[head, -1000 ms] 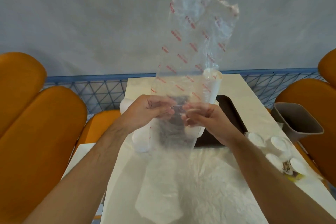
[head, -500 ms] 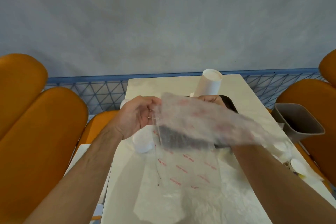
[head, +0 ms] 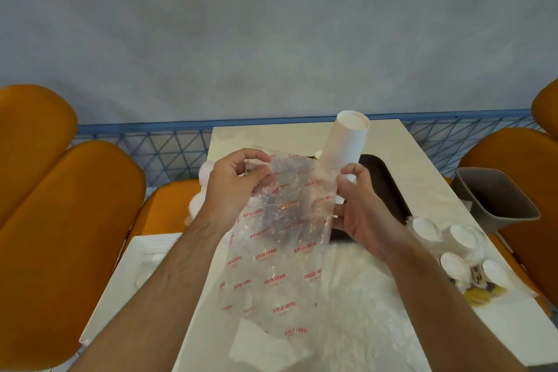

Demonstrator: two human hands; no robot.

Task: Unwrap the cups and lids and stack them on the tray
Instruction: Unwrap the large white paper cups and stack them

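Observation:
A clear plastic wrapper [head: 280, 235] with red print hangs folded between my hands above the white table [head: 407, 160]. My left hand [head: 232, 190] pinches its upper left corner. My right hand [head: 359, 208] holds its right edge with spread fingers. Behind them a tall stack of white cups [head: 347, 139] stands on the dark brown tray [head: 383, 187]. Several white lids [head: 425, 228] lie in loose plastic at the table's right edge. More white cups [head: 205, 174] show behind my left hand, mostly hidden.
A grey bin [head: 495, 199] stands at the right beside the table. Crumpled plastic [head: 362, 296] covers the near part of the table. Orange seats [head: 60, 205] flank both sides. A white box [head: 142, 260] lies lower left. A blue mesh rail [head: 157, 148] runs behind.
The wrapper stood upright above my hands, then was flipped down. It now hangs folded in half, and my right hand has shifted to its right edge.

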